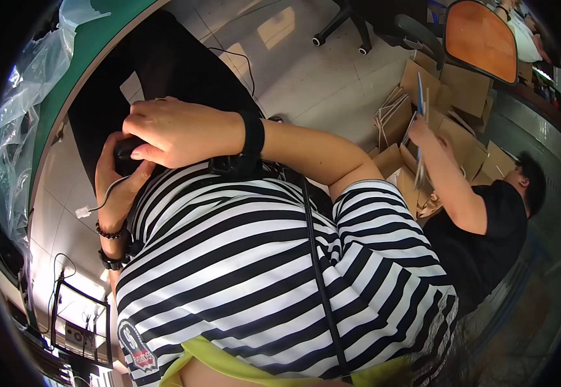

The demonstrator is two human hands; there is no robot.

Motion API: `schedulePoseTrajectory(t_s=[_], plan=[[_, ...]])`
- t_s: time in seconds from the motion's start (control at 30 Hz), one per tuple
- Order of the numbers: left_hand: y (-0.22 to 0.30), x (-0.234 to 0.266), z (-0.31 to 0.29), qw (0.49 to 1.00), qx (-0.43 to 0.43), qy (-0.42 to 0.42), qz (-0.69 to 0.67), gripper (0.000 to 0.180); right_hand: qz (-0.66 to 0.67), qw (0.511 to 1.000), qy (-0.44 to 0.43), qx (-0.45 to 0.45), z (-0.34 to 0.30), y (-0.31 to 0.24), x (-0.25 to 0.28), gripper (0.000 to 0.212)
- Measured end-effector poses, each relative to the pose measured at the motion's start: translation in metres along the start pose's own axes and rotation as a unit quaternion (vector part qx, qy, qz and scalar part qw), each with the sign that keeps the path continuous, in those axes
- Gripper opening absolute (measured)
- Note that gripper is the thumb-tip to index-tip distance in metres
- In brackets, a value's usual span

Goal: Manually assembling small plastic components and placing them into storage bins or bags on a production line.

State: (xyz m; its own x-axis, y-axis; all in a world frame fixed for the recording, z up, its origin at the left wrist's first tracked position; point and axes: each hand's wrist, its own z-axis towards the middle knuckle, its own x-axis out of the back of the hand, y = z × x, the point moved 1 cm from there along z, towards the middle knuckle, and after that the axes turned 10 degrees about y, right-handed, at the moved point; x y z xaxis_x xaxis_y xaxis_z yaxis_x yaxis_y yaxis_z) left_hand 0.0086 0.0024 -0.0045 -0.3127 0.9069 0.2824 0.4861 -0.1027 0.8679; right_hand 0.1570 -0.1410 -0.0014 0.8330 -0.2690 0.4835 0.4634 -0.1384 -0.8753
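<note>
A small black rounded object (125, 155) is held between my two hands, close to the front of my striped shirt. My left hand (116, 191) wraps it from the near left side, thumb and fingers curled round it. From above, my right hand (180, 132) closes over it with bent fingers and hides much of its surface. A thin dark cable beside my left hand ends in a white plug (83, 211), which hangs free to the left of my wrist. What kind of thing the black object is cannot be made out.
A green table edge (53, 97) with clear plastic film (19, 155) curves along the left. At the right, a co-worker in black (480, 232) handles flat pieces beside stacked cardboard boxes (461, 90). An orange-backed chair (480, 40) stands behind; a black frame (80, 316) is lower left.
</note>
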Motion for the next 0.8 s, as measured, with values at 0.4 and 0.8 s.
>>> schedulePoseTrajectory(t_s=[0.4, 0.8], plan=[[0.003, -0.001, 0.013, 0.996, -0.062, 0.025, 0.055, 0.053, 0.006, 0.999, 0.043, -0.006, 0.011, 0.005, 0.006, 0.034], [0.009, -0.001, 0.015, 0.999, -0.041, 0.009, 0.017, 0.055, 0.026, 0.998, 0.059, 0.018, 0.011, 0.008, 0.01, 0.031]])
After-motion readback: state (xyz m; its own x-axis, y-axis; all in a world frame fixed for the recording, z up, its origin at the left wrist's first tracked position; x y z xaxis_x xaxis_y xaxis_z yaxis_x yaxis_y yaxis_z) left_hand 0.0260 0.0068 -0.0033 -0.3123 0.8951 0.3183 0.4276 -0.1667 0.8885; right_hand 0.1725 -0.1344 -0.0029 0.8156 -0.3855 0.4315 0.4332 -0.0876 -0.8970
